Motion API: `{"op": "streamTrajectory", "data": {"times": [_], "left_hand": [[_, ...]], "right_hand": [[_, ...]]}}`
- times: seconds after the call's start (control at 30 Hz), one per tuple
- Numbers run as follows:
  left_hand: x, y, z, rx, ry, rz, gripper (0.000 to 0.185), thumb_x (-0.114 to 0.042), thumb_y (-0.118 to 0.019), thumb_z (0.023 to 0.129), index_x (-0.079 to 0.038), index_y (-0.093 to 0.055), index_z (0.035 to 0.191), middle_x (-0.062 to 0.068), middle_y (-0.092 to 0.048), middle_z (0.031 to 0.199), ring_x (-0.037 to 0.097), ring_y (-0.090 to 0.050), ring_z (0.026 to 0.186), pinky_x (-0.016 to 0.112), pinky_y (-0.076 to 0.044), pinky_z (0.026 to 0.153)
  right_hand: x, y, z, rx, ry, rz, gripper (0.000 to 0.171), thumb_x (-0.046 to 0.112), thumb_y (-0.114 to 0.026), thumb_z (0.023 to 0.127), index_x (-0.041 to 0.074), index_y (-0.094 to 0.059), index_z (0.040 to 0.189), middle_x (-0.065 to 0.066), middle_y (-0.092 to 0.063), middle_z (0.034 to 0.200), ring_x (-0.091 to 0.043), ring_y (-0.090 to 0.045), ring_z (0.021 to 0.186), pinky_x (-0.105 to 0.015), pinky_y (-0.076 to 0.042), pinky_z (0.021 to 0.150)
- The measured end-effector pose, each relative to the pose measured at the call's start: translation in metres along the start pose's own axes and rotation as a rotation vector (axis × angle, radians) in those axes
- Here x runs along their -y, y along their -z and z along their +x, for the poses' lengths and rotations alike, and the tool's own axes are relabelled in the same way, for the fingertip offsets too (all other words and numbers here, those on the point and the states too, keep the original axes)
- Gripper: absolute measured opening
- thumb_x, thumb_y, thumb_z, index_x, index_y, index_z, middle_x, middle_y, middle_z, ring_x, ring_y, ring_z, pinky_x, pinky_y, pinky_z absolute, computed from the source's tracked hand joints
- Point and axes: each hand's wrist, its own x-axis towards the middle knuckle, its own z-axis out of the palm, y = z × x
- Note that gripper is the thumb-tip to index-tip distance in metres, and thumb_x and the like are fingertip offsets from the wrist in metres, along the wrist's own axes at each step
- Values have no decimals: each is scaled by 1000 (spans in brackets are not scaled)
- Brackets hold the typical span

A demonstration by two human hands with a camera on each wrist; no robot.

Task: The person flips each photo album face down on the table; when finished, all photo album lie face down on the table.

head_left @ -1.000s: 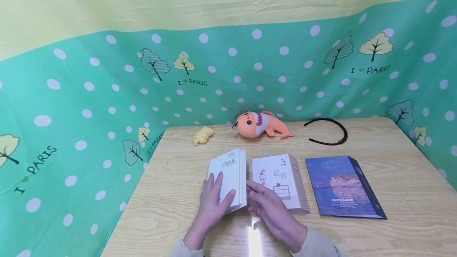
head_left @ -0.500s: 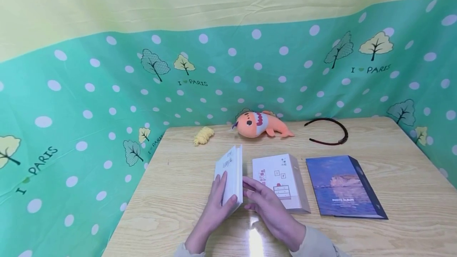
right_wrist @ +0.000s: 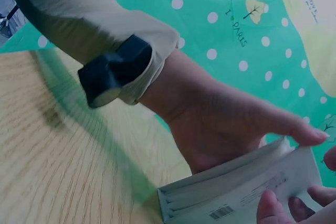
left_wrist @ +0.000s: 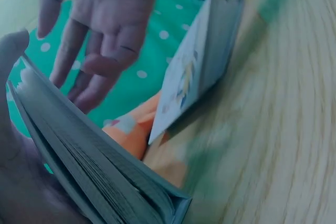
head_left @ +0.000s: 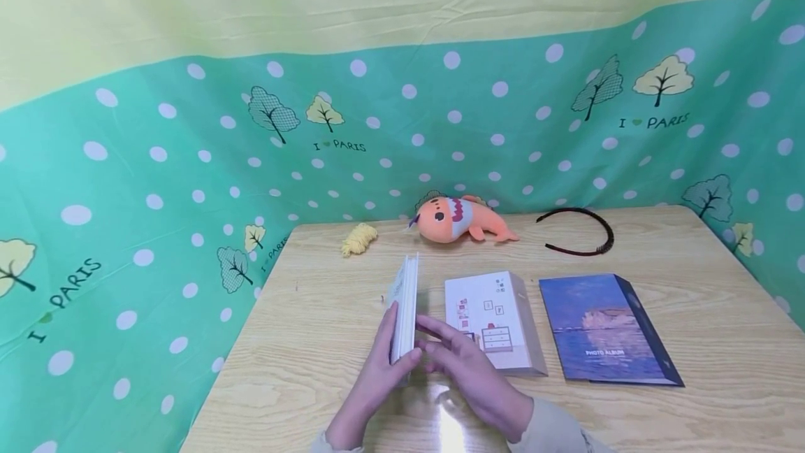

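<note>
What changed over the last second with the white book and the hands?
The white book tipped from leaning leftward to nearly upright on its edge. The left hand stays on its left face; the right hand moved in against its right side. The second white book, photo album and plush fish stayed put.

The counter (head_left: 692,313) is pale wood-grain with a glossy glare patch near the front. The white book (head_left: 405,310) has matt paper pages and cover. The photo album (head_left: 604,327) looks smooth, slightly glossy. The plush toy (head_left: 462,219) is soft cloth.
</note>
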Motion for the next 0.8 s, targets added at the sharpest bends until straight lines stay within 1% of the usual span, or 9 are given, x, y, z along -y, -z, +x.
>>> {"op": "streamTrajectory", "data": {"times": [0.13, 0.17, 0.27, 0.33, 0.37, 0.4, 0.5, 0.63, 0.8], "left_hand": [[-1, 2, 0, -4, 23, -122, 86, -26, -65, 90, -14, -13, 158, 24, -11, 159, 51, -22, 139, 70, -26, 104], [-2, 4, 0, -1, 24, -149, 85, -24, -65, 90, -15, -15, 157, 24, -11, 159, 50, -21, 139, 71, -25, 104], [-5, 9, 0, 4, 17, -221, 82, -20, -65, 89, -11, -18, 156, 23, -14, 159, 49, -19, 141, 70, -23, 104], [-7, 13, 1, 3, 2, -265, 80, -15, -64, 89, -7, -20, 155, 23, -16, 158, 47, -18, 142, 69, -24, 104], [-8, 15, 1, -1, -3, -276, 79, -13, -64, 89, -5, -21, 155, 23, -18, 158, 47, -19, 142, 68, -24, 104], [-9, 17, 1, -8, -6, -285, 78, -12, -64, 89, -3, -21, 154, 23, -20, 157, 47, -22, 141, 67, -28, 103], [-11, 22, 2, -29, -4, -311, 76, -7, -63, 87, -3, -24, 153, 25, -25, 155, 50, -29, 137, 64, -37, 99], [-14, 30, 1, -57, 16, -334, 75, 0, -60, 86, -4, -27, 152, 27, -31, 152, 49, -37, 132, 59, -41, 99], [-19, 39, -1, -92, 55, -358, 72, 5, -57, 84, -3, -30, 151, 29, -37, 148, 47, -44, 128, 52, -46, 97]], "right_hand": [[-6, -1, 1, 4, 28, -84, 56, 17, -59, 96, 4, -39, 147, -15, -41, 149, -30, -52, 122, -44, -47, 99], [-7, -1, 2, 9, 39, -109, 56, 16, -59, 96, 4, -39, 147, -15, -42, 148, -31, -52, 124, -44, -46, 100], [-11, 0, 3, 30, 80, -208, 57, 11, -59, 96, 2, -37, 147, -16, -41, 149, -36, -48, 128, -41, -47, 100], [-14, 0, 3, 45, 93, -277, 58, 10, -60, 95, 2, -37, 148, -19, -38, 150, -40, -47, 127, -37, -49, 97], [-15, 0, 4, 51, 91, -299, 59, 10, -60, 95, 2, -37, 148, -21, -36, 151, -43, -46, 127, -37, -50, 95], [-16, 0, 4, 56, 87, -317, 60, 10, -61, 94, 2, -36, 148, -22, -33, 152, -45, -46, 126, -37, -51, 94], [-21, 0, 4, 63, 66, -338, 63, 10, -63, 93, 2, -35, 149, -29, -26, 153, -51, -45, 124, -40, -52, 93], [-27, 0, 6, 42, 61, -378, 67, 11, -66, 91, 2, -35, 149, -31, -25, 152, -52, -47, 122, -44, -51, 94], [-32, 2, 7, 31, 71, -441, 69, 11, -67, 90, 2, -33, 149, -31, -25, 152, -51, -49, 120, -42, -52, 92]]}}
